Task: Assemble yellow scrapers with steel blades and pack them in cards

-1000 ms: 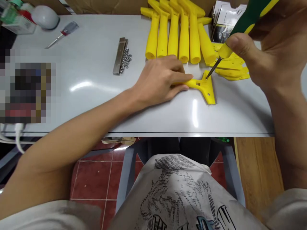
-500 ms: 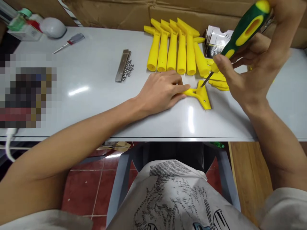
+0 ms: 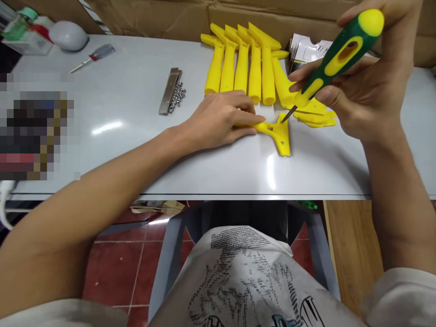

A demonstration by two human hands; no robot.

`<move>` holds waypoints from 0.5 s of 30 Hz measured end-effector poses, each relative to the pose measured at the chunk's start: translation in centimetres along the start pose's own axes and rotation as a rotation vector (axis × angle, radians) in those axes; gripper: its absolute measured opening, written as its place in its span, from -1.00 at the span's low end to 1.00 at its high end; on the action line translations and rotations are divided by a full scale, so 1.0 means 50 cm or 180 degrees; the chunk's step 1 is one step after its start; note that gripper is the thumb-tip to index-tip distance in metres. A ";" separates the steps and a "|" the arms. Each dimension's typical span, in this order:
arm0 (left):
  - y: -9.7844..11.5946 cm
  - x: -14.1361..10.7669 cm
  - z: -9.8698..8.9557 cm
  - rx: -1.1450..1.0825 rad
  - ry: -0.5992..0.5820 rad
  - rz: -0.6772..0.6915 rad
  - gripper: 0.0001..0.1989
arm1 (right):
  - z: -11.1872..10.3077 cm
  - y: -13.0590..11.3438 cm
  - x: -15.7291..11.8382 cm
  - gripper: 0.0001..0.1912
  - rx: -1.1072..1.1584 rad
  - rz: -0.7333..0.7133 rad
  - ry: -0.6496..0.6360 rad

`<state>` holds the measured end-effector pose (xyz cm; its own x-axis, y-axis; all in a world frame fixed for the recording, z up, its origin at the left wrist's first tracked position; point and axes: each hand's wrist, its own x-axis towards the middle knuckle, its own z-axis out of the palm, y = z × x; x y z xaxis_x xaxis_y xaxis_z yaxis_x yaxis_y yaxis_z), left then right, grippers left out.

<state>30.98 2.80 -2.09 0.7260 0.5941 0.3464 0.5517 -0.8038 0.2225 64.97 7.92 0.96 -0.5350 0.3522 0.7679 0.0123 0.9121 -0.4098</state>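
My left hand (image 3: 226, 119) is closed around the handle of a yellow plastic scraper (image 3: 281, 136), pressing it flat on the table. The scraper's wide head points right, and a screw shows near its lower end. In my right hand (image 3: 371, 97) is a green and yellow screwdriver (image 3: 335, 56), tilted, its shaft down to the left. The tip meets the upper part of the scraper head, where a second screw cannot be made out. Just beyond my left hand, several yellow scraper handles (image 3: 241, 68) lie side by side.
Flat yellow pieces (image 3: 315, 119) lie right of the scraper. Several small screws (image 3: 177, 96) sit beside a stack of metal blades (image 3: 169, 93). A second screwdriver (image 3: 97, 55) and a white rounded object (image 3: 68, 35) are at the back left. Cardboard (image 3: 163, 20) stands behind the table.
My right hand's fingers have shifted and partly opened around the screwdriver handle. The screwdriver tip stays at the scraper head. The view has shifted slightly.
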 end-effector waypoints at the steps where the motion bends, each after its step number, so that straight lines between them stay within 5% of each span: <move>1: 0.000 0.000 0.000 0.0013 -0.0006 0.0004 -0.63 | -0.005 0.025 -0.006 0.09 0.0006 0.0067 0.0139; 7: 0.038 -0.005 0.011 0.0329 0.0103 -0.0080 -0.67 | -0.004 0.147 -0.058 0.13 0.0681 0.1179 0.1587; 11: 0.077 -0.012 0.025 0.0668 0.0264 -0.0064 -0.66 | 0.034 0.156 -0.086 -0.03 0.0451 0.1100 0.1887; 15: 0.068 -0.011 0.020 0.0560 0.0303 0.0074 -0.59 | 0.052 0.170 -0.074 0.45 -0.0668 0.0568 0.2006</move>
<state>32.90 -0.23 -2.45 0.7018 0.5633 0.4361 0.6045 -0.7948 0.0537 64.87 13.83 -6.64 0.0830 0.4975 0.8635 0.2520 0.8278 -0.5012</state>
